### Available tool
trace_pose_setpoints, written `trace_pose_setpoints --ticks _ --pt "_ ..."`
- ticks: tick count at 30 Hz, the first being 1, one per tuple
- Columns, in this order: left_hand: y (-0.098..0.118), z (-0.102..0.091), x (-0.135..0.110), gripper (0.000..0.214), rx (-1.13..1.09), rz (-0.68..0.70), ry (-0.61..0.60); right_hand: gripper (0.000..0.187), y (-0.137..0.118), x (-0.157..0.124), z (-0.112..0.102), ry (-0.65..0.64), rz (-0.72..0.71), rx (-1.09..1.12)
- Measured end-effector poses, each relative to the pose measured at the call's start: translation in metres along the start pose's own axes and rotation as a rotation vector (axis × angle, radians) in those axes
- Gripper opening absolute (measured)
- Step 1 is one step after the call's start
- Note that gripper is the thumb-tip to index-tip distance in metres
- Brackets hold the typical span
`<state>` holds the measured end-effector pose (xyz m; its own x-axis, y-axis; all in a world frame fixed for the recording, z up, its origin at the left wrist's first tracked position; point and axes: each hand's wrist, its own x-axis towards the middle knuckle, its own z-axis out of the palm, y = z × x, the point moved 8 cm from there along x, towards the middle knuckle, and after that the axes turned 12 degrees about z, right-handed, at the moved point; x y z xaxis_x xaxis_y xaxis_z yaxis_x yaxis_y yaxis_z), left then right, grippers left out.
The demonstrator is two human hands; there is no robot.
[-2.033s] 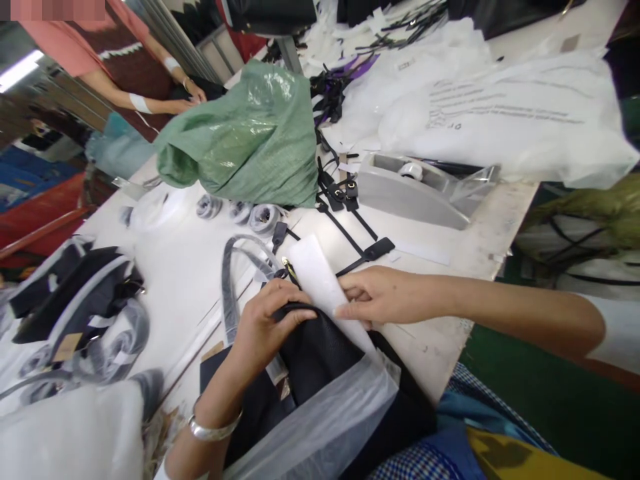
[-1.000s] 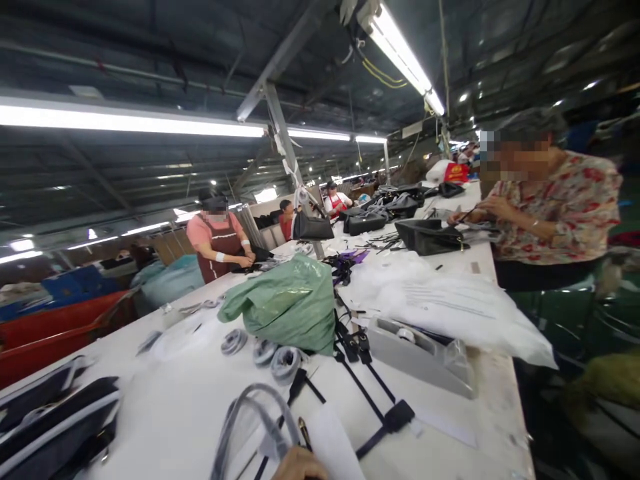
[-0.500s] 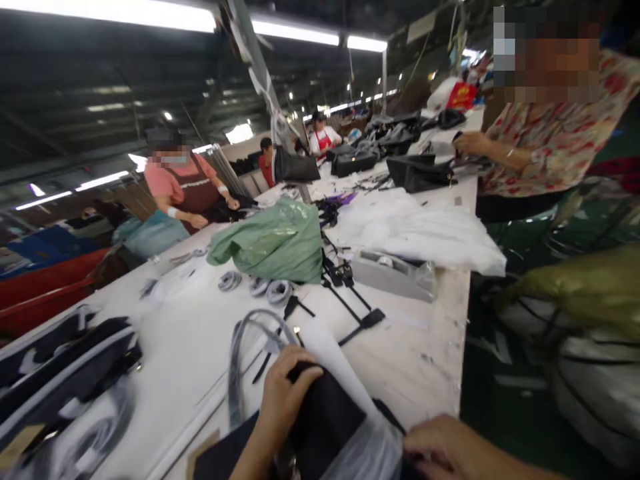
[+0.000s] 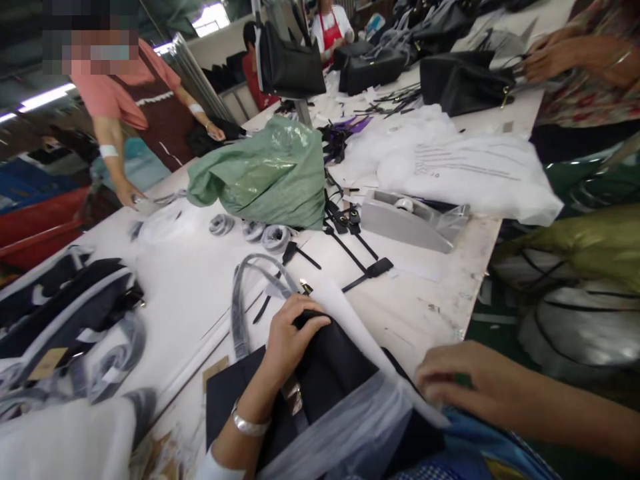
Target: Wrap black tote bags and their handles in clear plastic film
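A black handbag (image 4: 333, 363) lies in front of me at the near side of the table, a strip of clear plastic film (image 4: 345, 417) across it. My left hand (image 4: 295, 327) grips the bag's upper edge, thumb on the near face and fingers over the far side. Below that wrist a metal clasp (image 4: 295, 397) shows on the bag. A plastic-wrapped handle (image 4: 239, 300) loops up beyond it. White sheet material (image 4: 340, 310) runs along the bag's right side. My right hand (image 4: 457, 377) hovers by the bag's right end, slightly blurred, fingers loosely bent with a gap to the thumb.
Beyond the bag are black straps (image 4: 375, 268), a grey tape dispenser (image 4: 407, 220), a green plastic bag (image 4: 270, 173) and wrapped rolls (image 4: 275, 238). More bags (image 4: 100, 300) lie left. Co-workers stand at the table's left and far right. The table's right edge (image 4: 480, 280) is near.
My view has tilted downward, showing more of the handbag. My right hand has come away from the bag's right end. My left hand keeps its grip. The co-worker at left has spread their hands apart.
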<state>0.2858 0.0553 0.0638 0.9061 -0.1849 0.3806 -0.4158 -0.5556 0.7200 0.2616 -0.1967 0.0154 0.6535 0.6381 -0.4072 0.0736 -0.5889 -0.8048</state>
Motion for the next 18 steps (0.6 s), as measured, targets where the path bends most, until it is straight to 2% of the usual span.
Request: trace_pose_setpoints --ticks 2,5,9,12,16,18 --pt "-0.001 0.001 0.001 0.006 -0.012 0.003 -0.004 0.035 -0.006 0.015 -0.013 0.122 0.057 0.111" --pt "0.0 0.001 0.001 0.009 -0.018 0.003 -0.01 0.041 -0.034 0.042 -0.018 0.21 -0.02 0.212" --pt "0.003 -0.002 0.0 0.01 -0.01 0.008 0.01 0.028 -0.068 0.077 -0.004 0.16 -0.131 0.147" --pt "0.01 -0.007 0.001 0.008 0.013 0.042 0.046 0.028 -0.073 0.095 0.004 0.098 -0.132 0.042" --pt "0.02 -0.008 0.003 0.007 0.043 0.065 0.097 0.017 -0.076 0.107 0.018 -0.121 -0.219 -0.009" --pt "0.02 -0.005 0.004 0.007 0.041 0.07 0.098 0.016 -0.074 0.112 0.022 -0.161 -0.21 -0.096"
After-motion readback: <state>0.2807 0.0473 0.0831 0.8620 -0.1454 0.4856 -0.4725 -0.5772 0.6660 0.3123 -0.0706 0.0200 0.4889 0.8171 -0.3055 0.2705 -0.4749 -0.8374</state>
